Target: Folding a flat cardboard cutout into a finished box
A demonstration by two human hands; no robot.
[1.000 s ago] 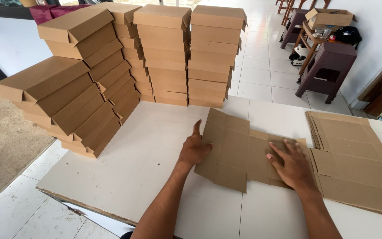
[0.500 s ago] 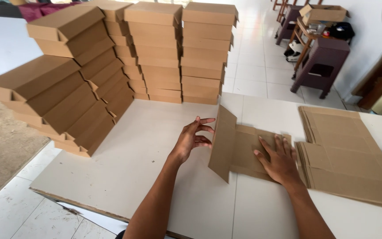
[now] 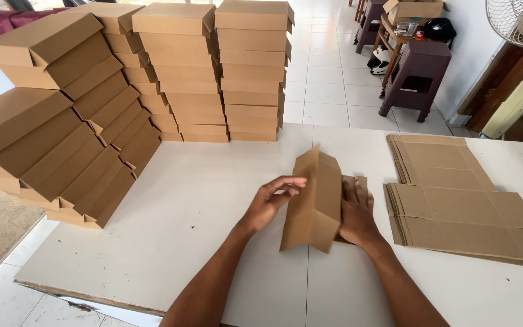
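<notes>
- Leaning stacks of folded boxes (image 3: 62, 127): brown cardboard, tilted against one another at the far left of the white table (image 3: 201, 181).
- Upright stacks of folded boxes (image 3: 213, 72): three columns at the table's far edge.
- Left hand (image 3: 270, 203): fingers spread and loosely curled, fingertips touching the raised panel's left face; it grips nothing.
- Cardboard sheet (image 3: 313, 203): at the table's centre between both hands, one panel folded up to stand nearly upright, the rest flat beneath the right hand.
- Right hand (image 3: 355, 212): flat, palm down, pressing the sheet's flat part to the table just behind the raised panel.
- Pile of flat cardboard sheets (image 3: 455, 200): unfolded, lying just right of the right hand.
- Dark stool (image 3: 416, 75): on the tiled floor beyond the table.
</notes>
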